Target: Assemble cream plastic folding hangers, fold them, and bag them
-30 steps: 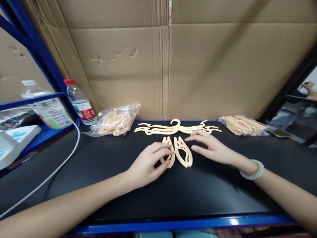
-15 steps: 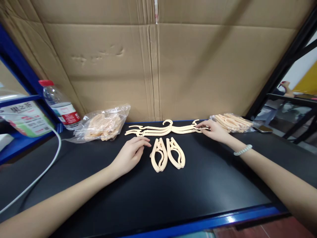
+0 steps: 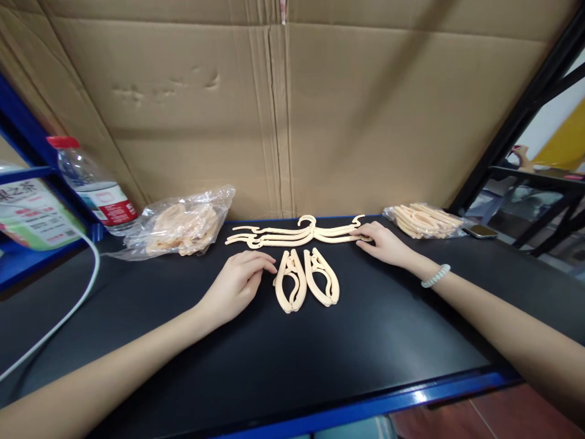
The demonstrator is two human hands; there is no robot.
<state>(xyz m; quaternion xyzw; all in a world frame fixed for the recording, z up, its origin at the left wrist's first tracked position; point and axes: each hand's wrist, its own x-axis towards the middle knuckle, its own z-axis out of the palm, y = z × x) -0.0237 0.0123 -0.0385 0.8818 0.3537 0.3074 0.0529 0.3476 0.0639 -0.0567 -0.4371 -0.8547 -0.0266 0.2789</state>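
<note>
Unfolded cream plastic hangers [image 3: 283, 239] lie stacked flat near the back of the table, hooks to the rear. Around their right-hand end are the fingers of my right hand [image 3: 382, 242], closed on the hanger arms; the fingertips are partly hidden. My left hand [image 3: 235, 281] rests palm down with relaxed, slightly bent fingers and holds nothing. Its fingertips are beside a folded hanger [image 3: 299, 292], close to its upper left edge; whether they touch is unclear. A second folded hanger [image 3: 334, 285] lies just right of the first.
A clear bag of folded hangers [image 3: 183, 228] lies back left, and another bag of hangers [image 3: 423, 221] back right beside a phone [image 3: 481, 231]. A water bottle [image 3: 98, 189] leans at the left, near a white cable [image 3: 89, 286]. Cardboard [image 3: 356, 110] stands behind the black table [image 3: 292, 372].
My right hand has moved slightly left at the hangers' right end. My left hand stays beside the folded hanger. The whole view has shifted a little.
</note>
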